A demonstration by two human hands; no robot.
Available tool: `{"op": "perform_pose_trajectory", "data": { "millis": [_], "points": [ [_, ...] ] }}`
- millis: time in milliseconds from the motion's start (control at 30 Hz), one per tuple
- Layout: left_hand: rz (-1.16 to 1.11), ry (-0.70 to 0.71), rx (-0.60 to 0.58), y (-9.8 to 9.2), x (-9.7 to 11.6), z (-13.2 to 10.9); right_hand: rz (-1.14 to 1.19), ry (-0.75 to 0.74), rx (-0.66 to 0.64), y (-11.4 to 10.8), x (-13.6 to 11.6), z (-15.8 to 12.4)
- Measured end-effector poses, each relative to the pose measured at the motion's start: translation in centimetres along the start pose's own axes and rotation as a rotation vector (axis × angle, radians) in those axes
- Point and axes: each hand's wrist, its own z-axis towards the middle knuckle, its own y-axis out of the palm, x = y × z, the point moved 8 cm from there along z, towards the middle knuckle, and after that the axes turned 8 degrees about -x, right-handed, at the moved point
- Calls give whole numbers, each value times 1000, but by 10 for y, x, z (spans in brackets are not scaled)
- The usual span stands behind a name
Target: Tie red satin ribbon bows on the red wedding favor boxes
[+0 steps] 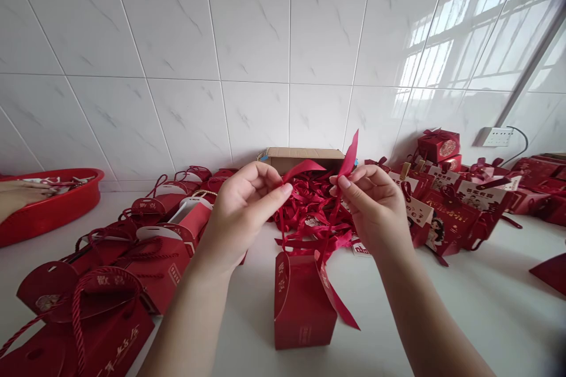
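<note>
A small red gift box stands upright on the white table in front of me, its curved top flaps raised. Red ribbon rises from the top of the box to both hands. My left hand pinches one end between thumb and forefinger, above and left of the box. Above and right of it, my right hand pinches the other end, whose tip points upward. A further length of ribbon hangs down the box's right side. Behind the hands lies a pile of red ribbons.
An open cardboard box sits by the tiled wall. Red boxes with rope handles crowd the left; decorated red boxes stand right. A red basin is far left, with another person's hand at it. A power strip is on the right.
</note>
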Motion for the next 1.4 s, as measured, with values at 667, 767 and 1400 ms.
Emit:
{"op": "perform_pose_trajectory", "data": {
  "millis": [667, 767, 1400],
  "points": [
    [-25, 98, 101, -8, 6, -1, -297, -120, 131, 2, -23, -11],
    [-22, 110, 103, -8, 7, -1, -312, -126, 137, 2, -25, -12],
    [45, 206, 214, -12, 12, -3, -418, -222, 180, 2, -33, -16]
  ]
}}
